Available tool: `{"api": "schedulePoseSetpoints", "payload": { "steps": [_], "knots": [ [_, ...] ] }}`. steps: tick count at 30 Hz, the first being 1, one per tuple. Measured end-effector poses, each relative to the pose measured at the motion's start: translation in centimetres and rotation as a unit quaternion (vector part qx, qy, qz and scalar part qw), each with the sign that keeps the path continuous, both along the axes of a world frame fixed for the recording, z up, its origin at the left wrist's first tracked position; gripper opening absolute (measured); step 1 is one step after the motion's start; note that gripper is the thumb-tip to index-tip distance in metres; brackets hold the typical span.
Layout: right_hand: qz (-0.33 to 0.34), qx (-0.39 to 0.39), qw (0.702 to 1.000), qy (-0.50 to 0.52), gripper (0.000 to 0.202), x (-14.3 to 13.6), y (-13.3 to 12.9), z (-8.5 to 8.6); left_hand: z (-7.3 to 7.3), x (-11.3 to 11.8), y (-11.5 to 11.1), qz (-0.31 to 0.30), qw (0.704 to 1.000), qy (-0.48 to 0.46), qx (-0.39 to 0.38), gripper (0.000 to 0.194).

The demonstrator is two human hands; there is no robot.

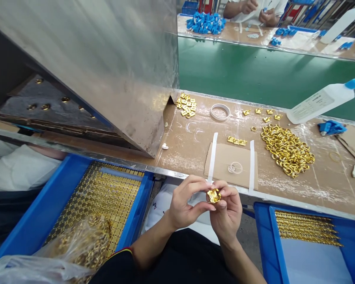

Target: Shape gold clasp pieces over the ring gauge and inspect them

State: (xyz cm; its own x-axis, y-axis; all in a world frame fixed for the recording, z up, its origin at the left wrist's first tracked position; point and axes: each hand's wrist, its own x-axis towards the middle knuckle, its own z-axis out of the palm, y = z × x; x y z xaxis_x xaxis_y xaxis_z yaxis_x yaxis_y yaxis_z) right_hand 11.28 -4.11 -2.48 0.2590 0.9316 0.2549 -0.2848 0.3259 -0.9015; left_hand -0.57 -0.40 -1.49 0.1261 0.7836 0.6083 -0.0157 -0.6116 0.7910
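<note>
While both hands are closed in a narrow pinch, one small gold piece (214,196) is held between them.
The gold piece is gripped from one side by the left hand (182,203) and from the other by the right hand (227,217), just short of the near edge of the bench (183,157) and in front of the cardboard pad (225,173). A heap of gold rings (286,150) is spread farther right, and a short row of gold plates (236,141) is laid beyond the pad. By its look, the piece should be felt as light and stiff, its shiny face slippery and easily smudged or scratched. It would best be taken by its outer rim, with fingertips opposed and only lightly pressed.
</note>
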Motion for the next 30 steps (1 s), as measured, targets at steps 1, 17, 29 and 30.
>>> {"api": "schedulePoseSetpoints", "payload": {
  "steps": [1, 17, 29, 30],
  "knots": [
    [-0.003, -0.002, 1.000, 0.005, 0.017, 0.0, 0.0, 0.0, 0.0, 0.1, -0.1, 0.011, 1.000, -0.005, -0.006, 0.039],
    [-0.026, 0.089, 0.979, -0.180, 0.016, 0.9, 0.5, 1.0, 0.2, 0.1, -0.7, 0.031, 0.999, -0.007, -0.008, 0.027],
    [0.037, 0.248, 0.849, -0.465, 0.021, 3.7, 3.2, 4.0, 1.0, -1.2, 0.8, -0.071, 0.997, -0.018, -0.037, 0.022],
    [0.044, 0.250, 0.844, -0.472, 0.024, 3.7, 3.3, 4.0, 1.0, -1.2, 0.7, -0.075, 0.996, -0.030, -0.048, 0.021]
  ]
}}
